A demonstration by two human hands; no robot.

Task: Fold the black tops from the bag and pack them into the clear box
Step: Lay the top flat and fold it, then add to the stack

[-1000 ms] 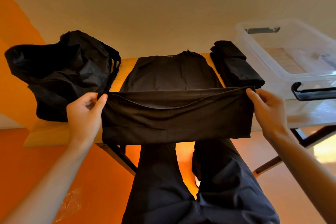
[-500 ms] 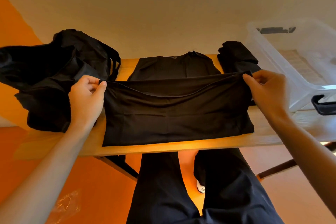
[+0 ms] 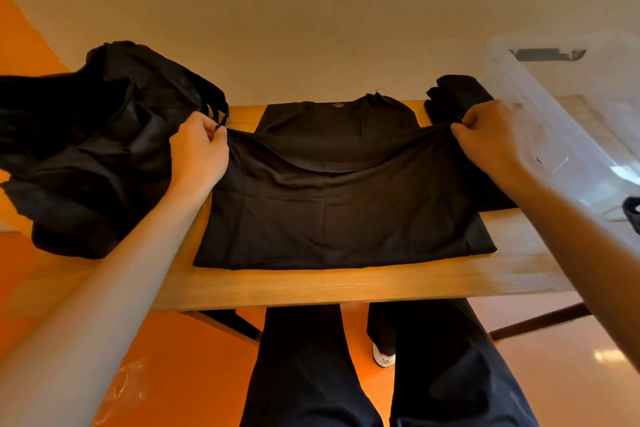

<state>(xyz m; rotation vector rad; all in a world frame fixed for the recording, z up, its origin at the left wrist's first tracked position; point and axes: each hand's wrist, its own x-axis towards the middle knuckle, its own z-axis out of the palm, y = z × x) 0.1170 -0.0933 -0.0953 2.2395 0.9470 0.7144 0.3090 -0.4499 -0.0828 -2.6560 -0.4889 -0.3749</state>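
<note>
Mid-fold: left hand [image 3: 201, 152] and right hand [image 3: 486, 139] each pinch hem corner of black top [image 3: 339, 218] on worktop [image 3: 346, 284]; next, judged: lay hem toward collar, align edges

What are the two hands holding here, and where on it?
The black top on the table: left hand and right hand each pinch one end of its folded-over hem edge.
</note>
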